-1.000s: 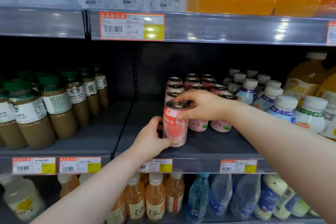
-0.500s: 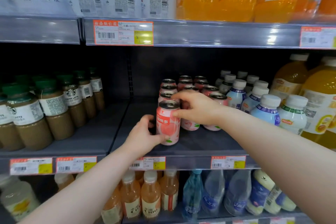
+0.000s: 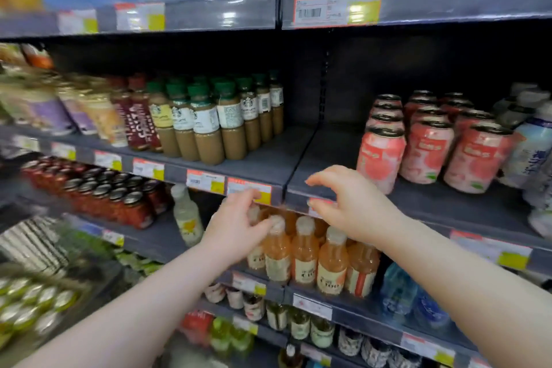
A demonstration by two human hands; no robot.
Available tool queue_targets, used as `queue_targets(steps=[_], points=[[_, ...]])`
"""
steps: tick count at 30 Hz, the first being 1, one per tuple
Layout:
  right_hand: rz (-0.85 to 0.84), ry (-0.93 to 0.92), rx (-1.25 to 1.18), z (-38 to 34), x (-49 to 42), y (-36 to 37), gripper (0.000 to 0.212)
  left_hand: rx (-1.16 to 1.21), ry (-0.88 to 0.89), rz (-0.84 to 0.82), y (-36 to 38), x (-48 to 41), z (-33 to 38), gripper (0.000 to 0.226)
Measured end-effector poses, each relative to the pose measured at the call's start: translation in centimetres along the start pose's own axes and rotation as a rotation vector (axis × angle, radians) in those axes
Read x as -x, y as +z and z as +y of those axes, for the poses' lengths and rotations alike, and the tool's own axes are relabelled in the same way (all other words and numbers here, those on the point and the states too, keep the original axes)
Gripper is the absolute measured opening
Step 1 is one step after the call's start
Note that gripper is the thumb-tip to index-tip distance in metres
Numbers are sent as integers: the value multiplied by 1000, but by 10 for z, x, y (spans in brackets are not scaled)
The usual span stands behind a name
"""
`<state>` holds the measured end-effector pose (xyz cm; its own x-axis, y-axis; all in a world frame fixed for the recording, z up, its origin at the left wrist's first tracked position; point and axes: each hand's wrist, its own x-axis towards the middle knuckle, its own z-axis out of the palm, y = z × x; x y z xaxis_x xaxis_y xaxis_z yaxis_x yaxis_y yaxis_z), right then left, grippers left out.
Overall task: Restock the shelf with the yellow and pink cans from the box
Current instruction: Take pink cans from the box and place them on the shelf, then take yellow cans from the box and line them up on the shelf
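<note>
Pink cans, short aluminium drink cans with peach-printed labels [image 3: 380, 158], stand upright in three rows on the dark grey metal shelf [image 3: 322, 155], to the right of its bare stretch. The front can of the left row, which I held with both hands a second ago, now stands free at the head of that row. One more can is thus placed, and I judge the next step to be a return to the box for another. My left hand [image 3: 236, 227] and right hand [image 3: 352, 206] have drawn back to the shelf's front lip, backs upward and forearms extended, touching no can. The fingers of each hand are loosely bent, with the thumb apart from them, and close on nothing. At lower left a blurred carton of gold-topped cans [image 3: 33, 305] is probably the box, though I cannot tell for certain.
</note>
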<state>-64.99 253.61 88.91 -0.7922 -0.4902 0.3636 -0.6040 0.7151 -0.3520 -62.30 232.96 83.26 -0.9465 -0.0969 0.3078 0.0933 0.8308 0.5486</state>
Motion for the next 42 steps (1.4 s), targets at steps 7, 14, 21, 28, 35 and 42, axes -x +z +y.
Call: queue_targets(steps=[7,14,21,28,35,42], points=[[-207,-37,-5,-68,-26,82,46,-175,-232,-26,-66,61,-108,60],[-379,-113,-81,-190,-69,178,50,-251,-403,55,-160,127,-236,56],[-500,-141,-169,-330,-92,298,47,-281,-603,129,-259,203,-380,60],[-648,-142,-150,-401,-102,377,47,-224,-739,93,-295,246,-467,58],[-723,-115,-117,-423,-143,437,46,-181,-781,47,-292,234,-522,54],[-813,-91,-152,-446,-205,525,50,-246,-800,-20,-308,194,-599,53]])
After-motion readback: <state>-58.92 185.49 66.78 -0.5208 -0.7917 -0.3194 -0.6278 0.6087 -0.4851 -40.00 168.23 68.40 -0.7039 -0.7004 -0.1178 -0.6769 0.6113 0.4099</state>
